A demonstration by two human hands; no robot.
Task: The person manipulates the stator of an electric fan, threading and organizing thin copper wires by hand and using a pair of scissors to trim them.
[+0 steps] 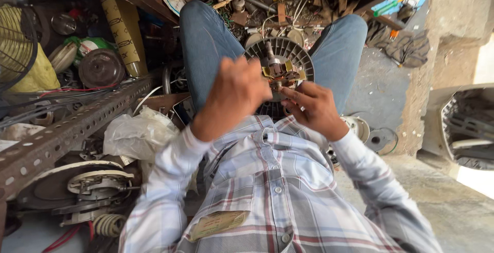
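Two knees in blue jeans [206, 42] spread wide, far in the scene, beyond a checked shirt [267, 201] filling the near middle. Left, a perforated rusty angle bar [67, 129] slanting across heaped scrap, with a crumpled white plastic bag [136, 134] beside it and a yellow fan guard [15, 42] at the far-left edge. Between the knees, resting on the lap, a round grey ribbed motor housing [293, 52], shaft and brass-coloured parts at its centre. Over its near-left rim, left hand [236, 91], blurred, fingers curled; whether gripping anything, cannot tell. On its near-right side, right hand [311, 109], fingertips pinched narrowly on a small part at the housing's centre [280, 82].
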